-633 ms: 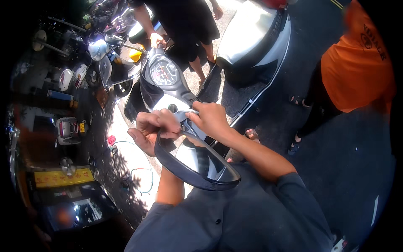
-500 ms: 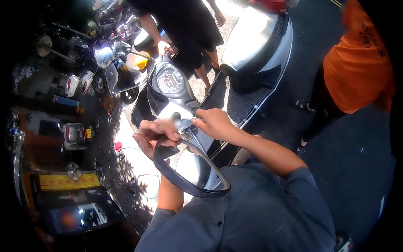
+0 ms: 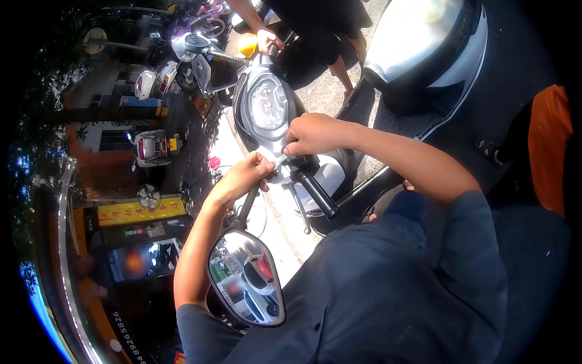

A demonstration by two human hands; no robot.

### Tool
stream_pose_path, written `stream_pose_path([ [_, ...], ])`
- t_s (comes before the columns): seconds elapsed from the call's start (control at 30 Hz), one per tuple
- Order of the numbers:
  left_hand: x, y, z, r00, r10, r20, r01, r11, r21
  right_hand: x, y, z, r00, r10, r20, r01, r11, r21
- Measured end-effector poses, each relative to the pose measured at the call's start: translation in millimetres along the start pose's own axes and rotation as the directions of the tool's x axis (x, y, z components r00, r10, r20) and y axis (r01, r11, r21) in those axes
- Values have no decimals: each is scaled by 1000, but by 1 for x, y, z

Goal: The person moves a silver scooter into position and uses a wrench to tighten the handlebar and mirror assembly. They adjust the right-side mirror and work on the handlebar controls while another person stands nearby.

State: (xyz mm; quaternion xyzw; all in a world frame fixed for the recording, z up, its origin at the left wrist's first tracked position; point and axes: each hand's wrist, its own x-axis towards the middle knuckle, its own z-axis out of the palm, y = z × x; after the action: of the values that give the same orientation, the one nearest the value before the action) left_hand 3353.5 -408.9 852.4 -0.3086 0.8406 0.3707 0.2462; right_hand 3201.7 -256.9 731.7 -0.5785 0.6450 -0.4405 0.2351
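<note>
A scooter's grey handlebar with a round dial [image 3: 267, 103] lies in front of me. My left hand [image 3: 242, 179] is closed at the base of the rear-view mirror's stem [image 3: 247, 209]. Below it hangs the black-rimmed mirror [image 3: 245, 279], its glass facing me. Just to the right, my right hand [image 3: 312, 134] has its fingers bent together at the pale handlebar cover [image 3: 276, 158]. What these fingers hold is hidden. Under my right forearm are the black handlebar grip [image 3: 318, 194] and the brake lever [image 3: 299, 209].
Another person's hand [image 3: 268, 41] rests on the scooter's far grip. A white scooter seat [image 3: 418, 54] stands at the upper right, and a person in an orange top [image 3: 548, 151] is at the right. Parked scooters [image 3: 154, 147] and a yellow sign [image 3: 140, 211] are at the left.
The mirror has swung down and left, its glass now turned toward me. My left hand has shifted to the stem's base. The scooter sits higher and farther right in view.
</note>
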Motion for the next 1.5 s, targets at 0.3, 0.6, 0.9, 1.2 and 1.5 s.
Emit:
stream_pose_path([
  [0.3, 10, 2, 14, 954, -227, -194, 211, 972, -102, 34, 21, -26, 974, -122, 189, 106, 990, 94],
  [0.6, 6, 6, 21, 932, -258, -253, 183, 941, -285, 43, 30, -10, 952, -153, 267, 105, 977, 187],
  [0.9, -1, -11, 18, 952, -191, -238, 104, 936, -336, 29, 1, 4, 989, 12, 147, -16, 1000, 27],
  [1.2, -37, -32, 23, 987, -69, -146, -32, 805, -593, 28, 1, -2, 978, 6, 207, -45, 982, 181],
  [1.5, -66, -49, 74, 853, 522, -2, 148, -247, -958, 28, -7, -2, 963, 49, 266, -132, 944, 301],
])
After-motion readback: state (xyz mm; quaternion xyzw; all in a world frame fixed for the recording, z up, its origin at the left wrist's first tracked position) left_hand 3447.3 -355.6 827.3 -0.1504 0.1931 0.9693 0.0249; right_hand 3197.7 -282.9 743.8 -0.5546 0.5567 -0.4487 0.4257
